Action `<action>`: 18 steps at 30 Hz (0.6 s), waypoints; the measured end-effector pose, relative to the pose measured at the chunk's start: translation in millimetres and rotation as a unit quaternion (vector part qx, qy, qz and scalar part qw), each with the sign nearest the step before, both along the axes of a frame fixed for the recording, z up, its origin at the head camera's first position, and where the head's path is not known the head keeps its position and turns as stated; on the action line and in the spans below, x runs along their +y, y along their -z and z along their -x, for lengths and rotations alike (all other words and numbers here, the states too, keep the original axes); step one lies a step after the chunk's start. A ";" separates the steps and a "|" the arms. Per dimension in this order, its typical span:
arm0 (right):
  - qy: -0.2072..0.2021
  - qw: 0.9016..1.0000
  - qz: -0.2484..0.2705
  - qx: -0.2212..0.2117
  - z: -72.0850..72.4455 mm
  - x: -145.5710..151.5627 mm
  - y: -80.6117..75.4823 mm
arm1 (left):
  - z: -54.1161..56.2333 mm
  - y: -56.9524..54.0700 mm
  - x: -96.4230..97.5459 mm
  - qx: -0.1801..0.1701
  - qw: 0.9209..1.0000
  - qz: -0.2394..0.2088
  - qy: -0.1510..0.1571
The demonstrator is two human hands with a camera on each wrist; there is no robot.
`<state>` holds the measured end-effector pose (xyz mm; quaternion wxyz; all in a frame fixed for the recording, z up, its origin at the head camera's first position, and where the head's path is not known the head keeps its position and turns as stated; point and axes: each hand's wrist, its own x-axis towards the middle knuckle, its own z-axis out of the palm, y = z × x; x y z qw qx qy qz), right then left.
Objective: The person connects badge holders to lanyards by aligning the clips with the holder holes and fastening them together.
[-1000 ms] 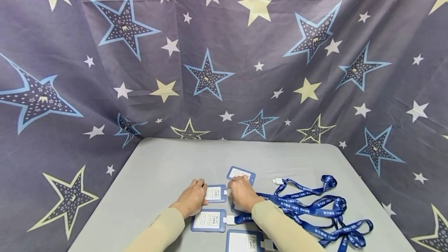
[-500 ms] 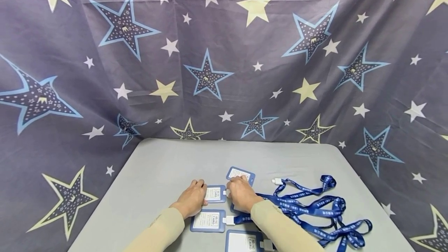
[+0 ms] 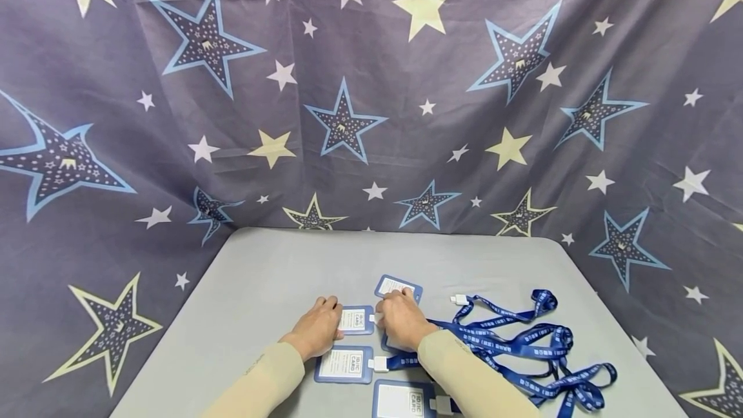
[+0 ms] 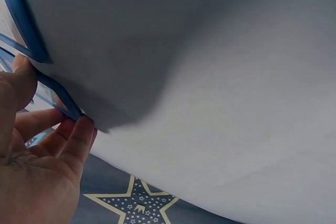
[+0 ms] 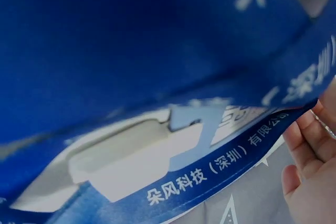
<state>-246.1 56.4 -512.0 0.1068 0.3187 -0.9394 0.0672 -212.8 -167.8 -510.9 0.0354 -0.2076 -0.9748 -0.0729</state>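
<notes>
My left hand [image 3: 318, 328] pinches the left edge of a blue-framed ID badge holder [image 3: 355, 320] with a white card in it. In the left wrist view the thumb and fingertips [image 4: 79, 129] meet at its blue corner. The holder's right end meets a white clip [image 3: 375, 319], partly hidden by my right hand [image 3: 403, 319], whose curled fingers grip the clip end of a blue lanyard. In the right wrist view the printed lanyard strap [image 5: 210, 174] fills much of the picture, with fingers [image 5: 307, 135] at its edge.
Just beyond the right hand lies another badge holder [image 3: 391, 284]. Two more holders, one at the left [image 3: 342, 364] and one at the front [image 3: 400, 400], lie nearer with white clips attached. Tangled blue lanyards [image 3: 511, 344] spread right across the grey table [image 3: 273, 263], one ending in a loose clip [image 3: 459, 300].
</notes>
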 end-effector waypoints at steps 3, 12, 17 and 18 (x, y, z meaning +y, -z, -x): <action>0.003 1.000 0.007 -0.005 -0.8 1.5 -1.0 | 1.5 1.9 -0.1 -0.001 1.000 -0.001 -0.003; 0.021 0.999 0.039 0.005 -2.5 9.6 -3.5 | 3.7 7.7 0.5 -0.009 1.000 -0.001 -0.012; 0.026 0.998 0.054 0.006 -4.8 14.6 -7.1 | 2.0 4.7 2.0 -0.015 1.000 -0.014 -0.013; 0.028 0.998 0.057 0.005 -5.4 15.4 -7.9 | 1.4 4.1 2.2 -0.018 1.000 -0.015 -0.014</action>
